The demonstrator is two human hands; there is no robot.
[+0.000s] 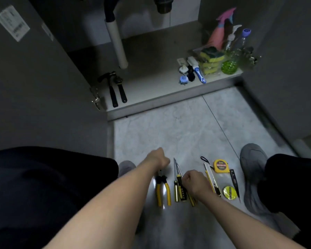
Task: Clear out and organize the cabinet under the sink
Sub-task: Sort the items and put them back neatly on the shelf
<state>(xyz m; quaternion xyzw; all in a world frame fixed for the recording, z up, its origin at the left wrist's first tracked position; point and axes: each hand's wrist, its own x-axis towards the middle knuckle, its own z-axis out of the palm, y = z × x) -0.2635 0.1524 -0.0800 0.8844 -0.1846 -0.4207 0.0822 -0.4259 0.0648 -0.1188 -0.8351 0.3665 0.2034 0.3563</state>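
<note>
On the floor in front of the open cabinet (151,97) lies a row of yellow-and-black tools. My left hand (158,158) is closed over the head of the pliers (162,190). My right hand (193,181) is closed over the handles of the screwdrivers (177,184). To the right lie a utility knife (211,180), a yellow tape measure (221,165), a roll of tape (229,192) and a thin tester pen (234,182). Inside the cabinet, a hammer (111,90) and a wrench (120,88) lie at the left.
At the cabinet's right stand spray bottles (221,35), a green bottle (231,61), stacked sponges (211,60) and a blue-and-white brush (198,72). A white drain pipe (117,45) comes down in the middle. Both doors hang open; my knees and grey shoes (253,169) flank the tools.
</note>
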